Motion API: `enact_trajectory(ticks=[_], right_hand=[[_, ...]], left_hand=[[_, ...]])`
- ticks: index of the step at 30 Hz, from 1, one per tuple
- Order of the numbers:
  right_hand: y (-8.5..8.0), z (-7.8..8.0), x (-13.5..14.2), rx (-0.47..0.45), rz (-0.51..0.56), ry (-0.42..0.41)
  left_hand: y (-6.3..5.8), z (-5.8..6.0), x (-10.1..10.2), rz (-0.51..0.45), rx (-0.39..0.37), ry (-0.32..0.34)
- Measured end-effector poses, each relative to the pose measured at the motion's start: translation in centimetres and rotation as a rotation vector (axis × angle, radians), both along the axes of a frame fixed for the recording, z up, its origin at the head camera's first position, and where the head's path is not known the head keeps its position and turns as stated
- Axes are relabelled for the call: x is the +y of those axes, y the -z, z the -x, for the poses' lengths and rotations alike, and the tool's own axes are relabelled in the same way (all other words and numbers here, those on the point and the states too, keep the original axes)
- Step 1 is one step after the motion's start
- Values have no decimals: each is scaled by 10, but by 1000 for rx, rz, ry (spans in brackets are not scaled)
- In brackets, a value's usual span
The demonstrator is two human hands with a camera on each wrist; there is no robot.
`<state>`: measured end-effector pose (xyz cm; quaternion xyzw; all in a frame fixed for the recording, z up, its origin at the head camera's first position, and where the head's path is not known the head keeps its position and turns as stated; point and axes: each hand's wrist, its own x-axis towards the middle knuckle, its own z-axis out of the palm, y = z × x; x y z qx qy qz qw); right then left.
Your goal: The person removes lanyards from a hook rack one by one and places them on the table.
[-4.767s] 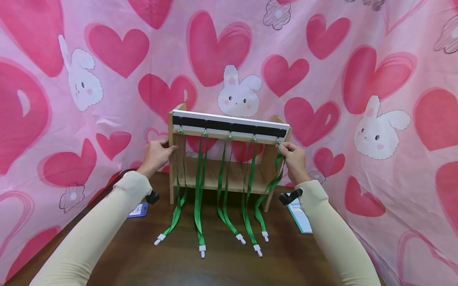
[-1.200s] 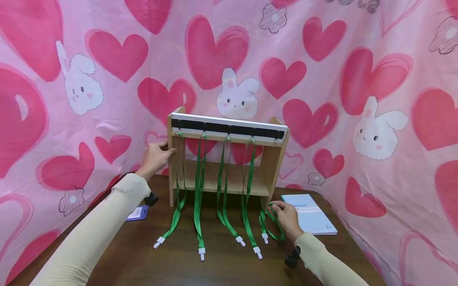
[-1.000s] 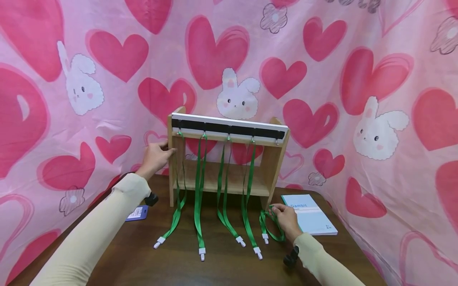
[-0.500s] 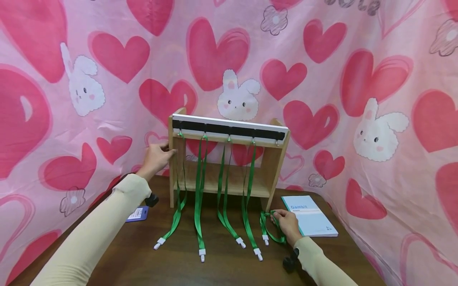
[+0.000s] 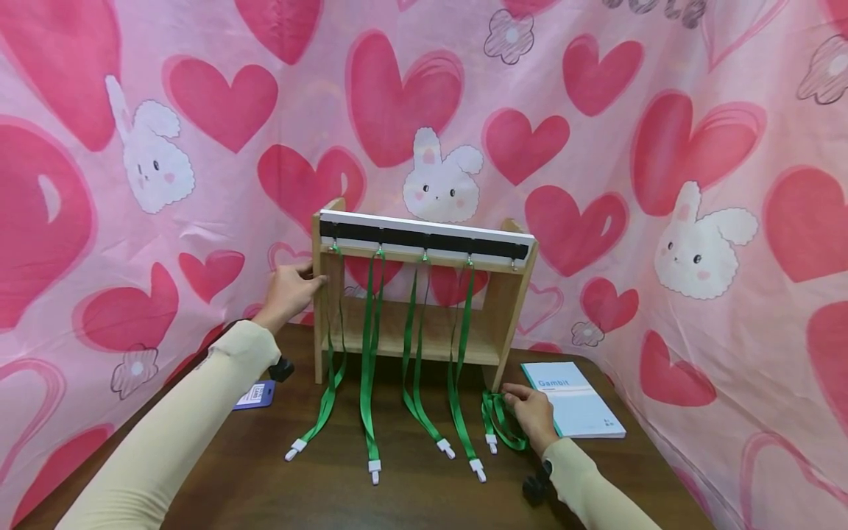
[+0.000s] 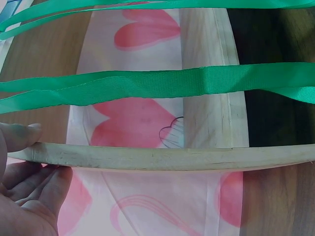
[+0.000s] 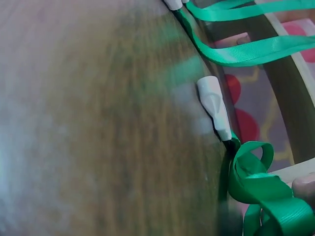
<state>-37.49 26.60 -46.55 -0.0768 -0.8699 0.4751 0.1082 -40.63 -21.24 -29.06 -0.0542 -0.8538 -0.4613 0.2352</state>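
My left hand (image 5: 289,294) pinches the left side panel of a small wooden shelf (image 5: 430,324); in the left wrist view the thumb lies on one side of the panel (image 6: 162,157) and the fingers on the other. Several green lanyards (image 5: 371,338) with white clips hang from hooks under the shelf's black-and-white rail (image 5: 424,237). The rightmost hook (image 5: 513,265) is bare. A loosely coiled green lanyard (image 5: 493,416) lies on the table by the shelf's right leg. Right beside it is my right hand (image 5: 532,412), its fingers relaxed at the ribbon's edge.
A light blue notebook (image 5: 579,405) marked "Gambit" lies to the right of my right hand. At the left, a blue card holder (image 5: 255,395) is partly hidden by my sleeve. Behind the brown table (image 5: 318,493) hangs a pink heart-patterned curtain (image 5: 218,206).
My right hand took the rightmost lanyard off its hook and lowered it to the table. In the last half second it let go and the loops sank. The left hand stayed on the shelf.
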Motion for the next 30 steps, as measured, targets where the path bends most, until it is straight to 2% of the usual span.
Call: enact_trajectory(ticks=[7,10,14,19,23,30], right_hand=[[-5,-1,0,57,-86,7],[-13,-2,1,103,-128,22],[-28,-3,2,152,-129,40],[-55,-4,3,232,-124,69],[-83,-7,0,316,-85,80],[-138,-16,-7,404,109,-34]], left_hand=[[0,0,1,-2,0,3],[0,-1,1,-1,-3,13],[-1,-1,1,1,-8,18],[-1,0,0,9,4,8],[0,0,-1,10,4,12],[0,-1,0,8,-2,21]])
